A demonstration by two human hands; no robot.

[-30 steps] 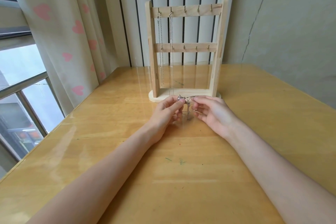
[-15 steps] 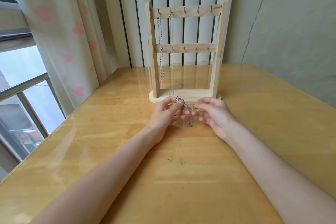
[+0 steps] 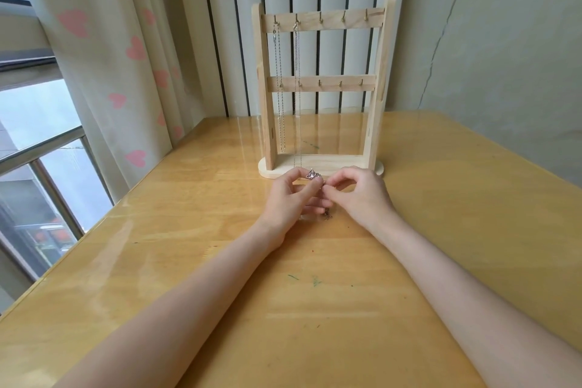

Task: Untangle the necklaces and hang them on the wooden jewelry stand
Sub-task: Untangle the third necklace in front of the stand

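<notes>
We are holding both hands close together just in front of the base of the wooden stand (image 3: 321, 85), which is standing upright at the far side of the counter (image 3: 189, 261). Our left hand (image 3: 291, 198) is pinching a small silver pendant (image 3: 312, 174) between curled thumb and forefinger, with the pendant sticking up above the fingertips. Our right hand (image 3: 362, 195) is curling its fingers inward and pinching the thin chain (image 3: 327, 214) right beside the left fingertips, so the two hands are nearly touching. A short bit of chain is dangling below them down to the counter; we cannot tell how much of it is knotted. On the stand, two silver necklaces (image 3: 280, 88) are hanging from the two leftmost hooks of the top bar, dropping past the lower bar toward the base. A curtain with pink hearts (image 3: 104, 50) is hanging at the left beside a window (image 3: 37, 142).
</notes>
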